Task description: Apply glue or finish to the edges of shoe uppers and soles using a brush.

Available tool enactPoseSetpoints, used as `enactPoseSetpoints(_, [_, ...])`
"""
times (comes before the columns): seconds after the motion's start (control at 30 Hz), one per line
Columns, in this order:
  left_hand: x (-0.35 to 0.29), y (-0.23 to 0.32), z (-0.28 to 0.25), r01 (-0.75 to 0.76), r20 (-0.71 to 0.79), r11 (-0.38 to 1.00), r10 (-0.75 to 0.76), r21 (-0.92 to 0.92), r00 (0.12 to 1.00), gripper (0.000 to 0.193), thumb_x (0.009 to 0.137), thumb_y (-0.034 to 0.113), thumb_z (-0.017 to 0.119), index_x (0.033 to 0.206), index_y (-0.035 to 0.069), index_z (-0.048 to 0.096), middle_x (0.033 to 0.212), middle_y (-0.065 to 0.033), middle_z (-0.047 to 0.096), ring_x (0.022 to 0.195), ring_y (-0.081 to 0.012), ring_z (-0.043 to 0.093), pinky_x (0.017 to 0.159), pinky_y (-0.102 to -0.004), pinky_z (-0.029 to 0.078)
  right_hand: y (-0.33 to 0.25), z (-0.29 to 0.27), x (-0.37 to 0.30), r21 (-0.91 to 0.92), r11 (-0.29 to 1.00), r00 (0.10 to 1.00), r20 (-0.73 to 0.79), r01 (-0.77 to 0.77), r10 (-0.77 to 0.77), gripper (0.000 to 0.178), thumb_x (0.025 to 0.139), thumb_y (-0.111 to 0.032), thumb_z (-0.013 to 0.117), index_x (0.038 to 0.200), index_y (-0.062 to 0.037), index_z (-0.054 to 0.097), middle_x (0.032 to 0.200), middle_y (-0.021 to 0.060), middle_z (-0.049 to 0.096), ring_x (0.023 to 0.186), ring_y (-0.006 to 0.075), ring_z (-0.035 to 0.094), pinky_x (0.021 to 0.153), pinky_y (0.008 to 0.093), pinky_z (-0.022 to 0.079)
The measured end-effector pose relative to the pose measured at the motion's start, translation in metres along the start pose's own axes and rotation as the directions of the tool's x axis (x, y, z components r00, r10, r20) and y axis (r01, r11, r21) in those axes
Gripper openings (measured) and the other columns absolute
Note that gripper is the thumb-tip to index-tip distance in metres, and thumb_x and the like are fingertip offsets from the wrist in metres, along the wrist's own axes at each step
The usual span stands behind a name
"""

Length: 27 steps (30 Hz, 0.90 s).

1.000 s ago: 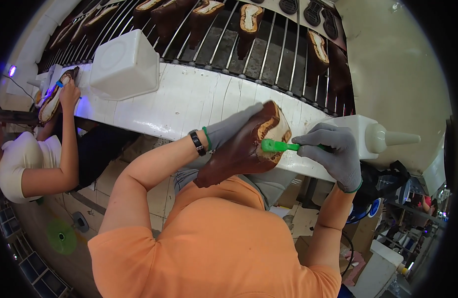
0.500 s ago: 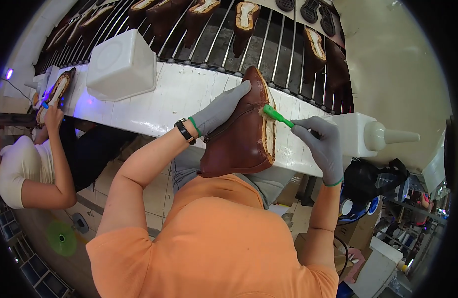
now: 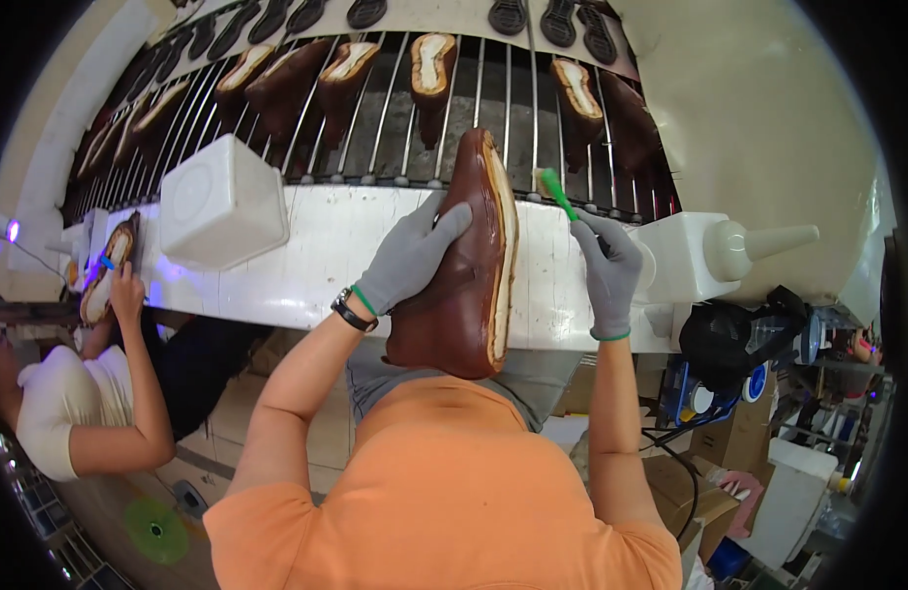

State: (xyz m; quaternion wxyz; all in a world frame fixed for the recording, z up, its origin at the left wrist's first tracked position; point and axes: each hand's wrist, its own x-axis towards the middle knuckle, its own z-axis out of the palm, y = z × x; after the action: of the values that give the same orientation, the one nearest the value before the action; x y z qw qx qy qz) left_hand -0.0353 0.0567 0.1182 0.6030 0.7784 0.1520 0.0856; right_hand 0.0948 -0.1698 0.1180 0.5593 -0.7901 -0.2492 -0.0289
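Note:
My left hand [image 3: 410, 254], in a grey glove, is closed around a brown leather boot [image 3: 454, 305]. The boot is tilted on its side over the white bench edge, toe pointing away, with its pale underside and rough tan rim facing right. In my gloved right hand [image 3: 611, 273] is a small green-handled brush [image 3: 559, 197], gripped by the handle with its bristles up. A gap separates the brush from the boot. My right hand is close to a white squeeze bottle [image 3: 695, 258] with a long nozzle.
A white square container [image 3: 223, 206] stands on the bench [image 3: 326, 251] at left. Behind runs a metal roller rack [image 3: 484, 108] bearing several brown boots, soles up. Dark outsoles [image 3: 557, 25] lie on a far ledge. A co-worker [image 3: 90, 393] at far left handles another shoe [image 3: 108, 270].
The brush has come off the boot's rim and moved up and away to the right. The boot has turned slightly in my left hand. The view has shifted, showing more of the far ledge.

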Motion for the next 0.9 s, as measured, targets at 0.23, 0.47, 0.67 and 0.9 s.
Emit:
enactPoseSetpoints(0.23, [0.015,-0.059,-0.005,-0.161,0.134,0.854,0.108,0.495,0.985,0.08,0.091,0.056,0.052,0.146,0.001,0.03,0.119,-0.0292,0.058,0.112,-0.0425,0.055,0.095,-0.0446,0.043,0.037,0.034,-0.027,0.247,0.891,0.919,-0.013,-0.38,0.395,0.017,0.089,-0.009,0.065,0.101,0.0002,0.073,0.075,-0.0014,0.066,0.06,0.0023,0.046,0.053,0.0199,0.035])
enactPoseSetpoints(0.47, [-0.048,-0.042,-0.011,-0.295,0.26,0.615,0.149,0.731,0.954,0.127,0.063,0.06,0.076,0.15,-0.005,0.012,0.15,-0.0337,0.023,0.138,-0.05,0.024,0.111,-0.0613,0.018,0.057,0.055,0.019,0.259,0.834,0.872,0.205,-0.487,0.445,0.022,0.088,-0.019,0.067,0.097,-0.0006,0.074,0.075,-0.0004,0.067,0.058,0.0031,0.046,0.052,0.0209,0.036])
enactPoseSetpoints(0.67, [-0.047,-0.039,-0.009,-0.281,0.325,0.432,-0.031,0.857,0.945,0.123,0.058,0.05,0.081,0.15,0.001,0.017,0.149,-0.0317,0.022,0.137,-0.0508,0.024,0.109,-0.0641,0.021,0.072,0.08,0.049,0.243,0.9,0.898,0.35,-0.362,0.266,0.021,0.086,-0.021,0.069,0.089,-0.0009,0.075,0.073,0.0007,0.068,0.065,0.0039,0.054,0.057,0.0223,0.04])
enactPoseSetpoints(0.9, [-0.043,-0.046,-0.014,-0.327,0.337,0.514,0.077,0.793,0.938,0.126,0.052,0.042,0.085,0.149,0.0,0.017,0.145,-0.0319,0.025,0.132,-0.0511,0.028,0.109,-0.0622,0.023,0.062,0.027,-0.001,0.043,0.871,0.71,0.6,-0.489,0.369,0.019,0.085,-0.018,0.07,0.089,-0.0008,0.076,0.074,-0.0006,0.069,0.066,0.004,0.054,0.06,0.0223,0.041])
